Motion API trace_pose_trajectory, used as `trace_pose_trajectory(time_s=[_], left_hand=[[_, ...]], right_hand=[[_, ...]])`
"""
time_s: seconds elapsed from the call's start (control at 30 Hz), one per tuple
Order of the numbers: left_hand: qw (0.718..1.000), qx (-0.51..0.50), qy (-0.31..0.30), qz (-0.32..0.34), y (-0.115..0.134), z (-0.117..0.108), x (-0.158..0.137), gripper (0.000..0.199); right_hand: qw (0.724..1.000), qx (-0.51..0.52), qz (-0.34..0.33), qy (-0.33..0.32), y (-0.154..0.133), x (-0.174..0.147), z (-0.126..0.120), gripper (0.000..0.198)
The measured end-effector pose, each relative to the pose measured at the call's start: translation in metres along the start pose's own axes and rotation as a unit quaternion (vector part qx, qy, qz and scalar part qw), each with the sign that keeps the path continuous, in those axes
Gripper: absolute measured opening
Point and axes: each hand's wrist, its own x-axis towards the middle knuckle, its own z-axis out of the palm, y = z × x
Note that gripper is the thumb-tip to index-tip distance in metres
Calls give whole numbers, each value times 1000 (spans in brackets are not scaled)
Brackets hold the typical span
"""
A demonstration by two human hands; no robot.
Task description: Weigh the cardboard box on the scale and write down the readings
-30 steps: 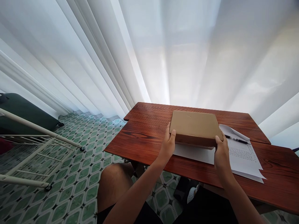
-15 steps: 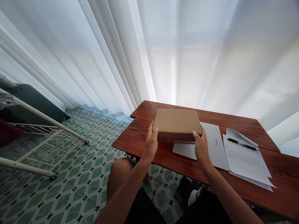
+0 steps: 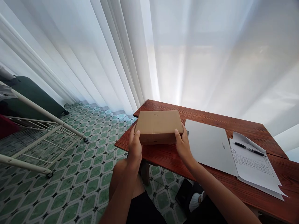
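A closed brown cardboard box (image 3: 158,123) is held level between my two hands over the left part of the reddish wooden table (image 3: 161,155). My left hand (image 3: 135,143) grips its left side, thumb on the near top corner. On the opposite side my right hand (image 3: 182,141) is closed round the near right corner, thumb up against the front edge. Whether the underside touches the tabletop I cannot tell. Just right of the box lies a shut silver laptop (image 3: 207,143).
Written paper sheets (image 3: 254,165) with a black pen (image 3: 251,149) on top lie right of the laptop. White curtains (image 3: 198,56) hang behind the table. A white wheeled metal rack (image 3: 44,109) and a dark green suitcase (image 3: 35,96) stand at left on the tiled floor (image 3: 93,161).
Both hands have carried the box left, off the laptop, which is now mostly uncovered. The view has shifted slightly, so the table items appear further right.
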Motion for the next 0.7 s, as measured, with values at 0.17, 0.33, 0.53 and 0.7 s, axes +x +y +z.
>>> trace_pose_trajectory(time_s=[0.17, 0.33, 0.53, 0.7], left_hand=[[1000, 0, 26, 7, -7, -7, 6, 56], [999, 1, 34, -12, -17, -9, 8, 56], [999, 31, 39, -7, -24, -12, 12, 54], [998, 49, 46, -1, -29, -13, 11, 52]], right_hand=[[1000, -16, 4, -5, 8, 3, 13, 77], [1000, -24, 9, -7, 14, 5, 15, 78], [999, -22, 26, -15, 18, 2, 19, 77], [999, -29, 28, -13, 21, 2, 20, 77]])
